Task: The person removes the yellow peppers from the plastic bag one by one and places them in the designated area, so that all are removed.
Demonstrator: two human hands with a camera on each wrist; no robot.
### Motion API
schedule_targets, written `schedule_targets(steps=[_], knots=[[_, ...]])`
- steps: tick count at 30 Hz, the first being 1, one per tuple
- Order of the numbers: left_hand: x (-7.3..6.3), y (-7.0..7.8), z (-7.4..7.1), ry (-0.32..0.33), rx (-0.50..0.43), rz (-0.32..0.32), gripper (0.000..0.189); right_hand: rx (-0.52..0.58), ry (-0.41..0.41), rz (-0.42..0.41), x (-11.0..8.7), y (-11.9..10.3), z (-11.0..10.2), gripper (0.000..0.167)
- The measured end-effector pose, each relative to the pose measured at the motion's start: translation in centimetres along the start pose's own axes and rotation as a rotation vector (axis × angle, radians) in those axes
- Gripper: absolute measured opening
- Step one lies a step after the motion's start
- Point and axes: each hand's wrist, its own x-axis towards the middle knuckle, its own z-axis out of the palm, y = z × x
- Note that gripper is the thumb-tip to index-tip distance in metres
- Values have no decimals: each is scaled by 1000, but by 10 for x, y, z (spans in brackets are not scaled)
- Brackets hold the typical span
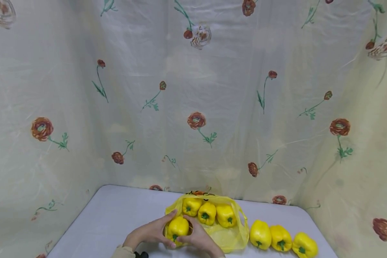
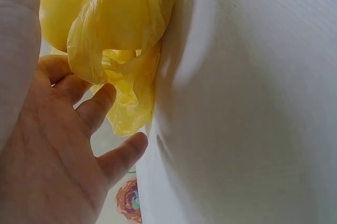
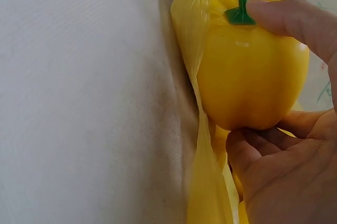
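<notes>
A yellow bell pepper with a green stem is held at the left part of the open yellow plastic bag. My right hand grips it from the right; in the right wrist view the thumb lies by the stem and the fingers press the opposite end. From the left, my left hand curves round the same pepper with thumb and fingers. The left wrist view shows its outer fingers spread beside the bag's film; its thumb is hidden there. Part of the bag lies along the pepper's side.
Several more peppers are in view: three inside the bag at its back, and three in a row on the white table right of the bag. A flower-patterned curtain surrounds the table's back and sides.
</notes>
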Motion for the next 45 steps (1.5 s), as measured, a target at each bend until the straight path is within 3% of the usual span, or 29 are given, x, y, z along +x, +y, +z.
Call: schedule_targets(steps=[23, 45], knots=[[2, -2, 0, 0, -4, -24, 112, 19, 0, -9, -27, -26, -25, 88], [4, -1, 3, -1, 41, -30, 109, 4, -29, 21, -57, -23, -60, 90]])
